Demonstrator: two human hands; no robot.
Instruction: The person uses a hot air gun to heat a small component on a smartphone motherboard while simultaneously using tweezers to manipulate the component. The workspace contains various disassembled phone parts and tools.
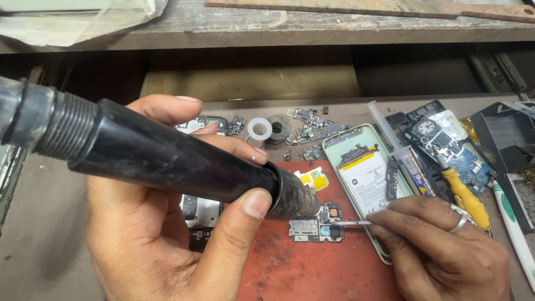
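My left hand (161, 223) grips a black hot-air wand (167, 153) with a ribbed hose end at the left; its nozzle points down at a small phone circuit board (312, 228) lying on a red mat (312, 267). My right hand (446, 245), with a ring on one finger, holds thin metal tweezers (354, 223) whose tips touch the board's right edge. An opened pale green phone (365, 178) with its white battery showing lies just right of the board, partly under my right hand.
Several loose phone parts and small boards (309, 131) lie at the back with a solder reel (259, 129). A syringe (387, 134), a yellow-handled screwdriver (465, 195), another open phone (446, 142) and a white-green toothbrush (512, 223) sit at the right. A wooden shelf (312, 28) runs above.
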